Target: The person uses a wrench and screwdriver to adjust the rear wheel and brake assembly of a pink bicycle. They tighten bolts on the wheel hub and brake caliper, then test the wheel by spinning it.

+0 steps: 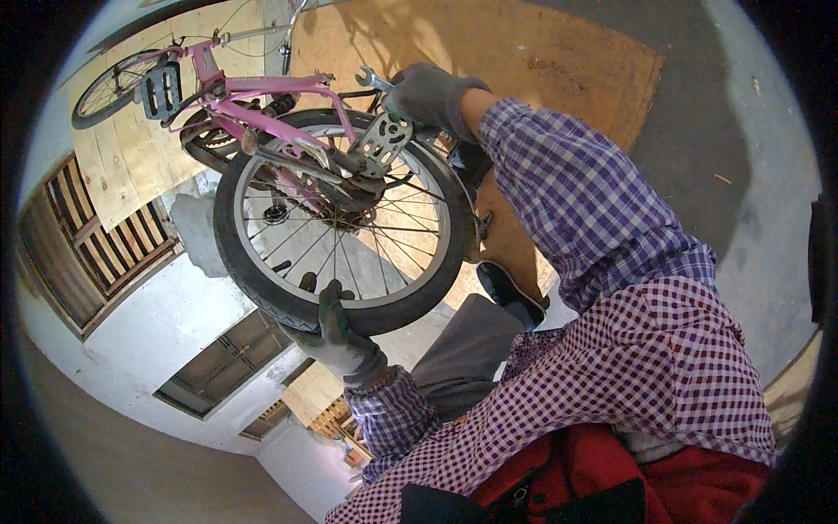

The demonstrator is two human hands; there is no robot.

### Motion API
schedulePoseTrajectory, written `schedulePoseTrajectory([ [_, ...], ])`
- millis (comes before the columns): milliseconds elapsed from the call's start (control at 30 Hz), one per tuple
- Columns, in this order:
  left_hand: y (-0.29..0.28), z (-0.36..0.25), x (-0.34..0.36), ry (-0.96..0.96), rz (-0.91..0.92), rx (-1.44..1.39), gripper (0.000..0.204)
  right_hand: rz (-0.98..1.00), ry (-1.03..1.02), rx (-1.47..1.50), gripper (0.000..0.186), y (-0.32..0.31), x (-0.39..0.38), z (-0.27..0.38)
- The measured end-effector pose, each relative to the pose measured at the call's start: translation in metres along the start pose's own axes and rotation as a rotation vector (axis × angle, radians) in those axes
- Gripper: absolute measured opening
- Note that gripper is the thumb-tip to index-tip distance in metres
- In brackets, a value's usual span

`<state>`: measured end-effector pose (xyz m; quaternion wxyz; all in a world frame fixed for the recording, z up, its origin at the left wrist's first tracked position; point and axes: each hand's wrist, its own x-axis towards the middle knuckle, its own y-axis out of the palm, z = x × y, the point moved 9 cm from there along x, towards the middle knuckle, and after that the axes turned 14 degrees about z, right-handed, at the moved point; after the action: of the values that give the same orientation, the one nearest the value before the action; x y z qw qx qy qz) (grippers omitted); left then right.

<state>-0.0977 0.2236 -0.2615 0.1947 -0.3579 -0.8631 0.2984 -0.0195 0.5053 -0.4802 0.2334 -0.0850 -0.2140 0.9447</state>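
Note:
A pink bicycle (271, 122) stands before me, tilted in view, its spoked wheel (454, 240) with black tyre nearest me. My left hand (336, 345), in a grey-and-dark work glove, is closed round the tyre at its near edge, fingers over the rim. At the far side of the wheel my gloved right hand (432, 98) is closed on a wrench (374, 79), whose open silver jaw sticks out to the left. Just below that hand is a perforated metal plate (386, 142) mounted beside the wheel. The wrench's handle is hidden in the glove.
A brown board (559, 61) lies under the bicycle, on a grey floor (707, 113). The front wheel (113, 87) and a dark pedal (161, 90) are at the upper left. A white wall with a barred window (105, 218) stands left. My shoe (506, 288) is beside the wheel.

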Motion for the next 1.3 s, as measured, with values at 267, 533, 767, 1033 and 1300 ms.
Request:
schedulePoseTrajectory([
  [267,0.007,-0.007,0.002,0.015,0.007,0.015,0.072,0.086,0.064,-0.118,0.029,0.027,0.011,-0.025],
  [533,-0.003,-0.011,-0.005,0.134,0.019,-0.096,0.072,0.18,-0.017,-0.342,0.02,0.056,0.012,0.0],
  [767,-0.015,-0.023,-0.017,0.067,-0.037,-0.005,0.072,-0.062,-0.165,-0.207,0.023,0.023,0.003,0.022],
  [1033,-0.014,-0.03,-0.013,0.03,-0.046,-0.034,0.078,0.132,-0.07,-0.396,0.023,0.043,0.008,0.031],
  [1300,-0.015,-0.025,-0.016,0.054,-0.074,-0.041,0.074,-0.036,0.152,0.057,0.031,0.022,0.009,-0.002],
])
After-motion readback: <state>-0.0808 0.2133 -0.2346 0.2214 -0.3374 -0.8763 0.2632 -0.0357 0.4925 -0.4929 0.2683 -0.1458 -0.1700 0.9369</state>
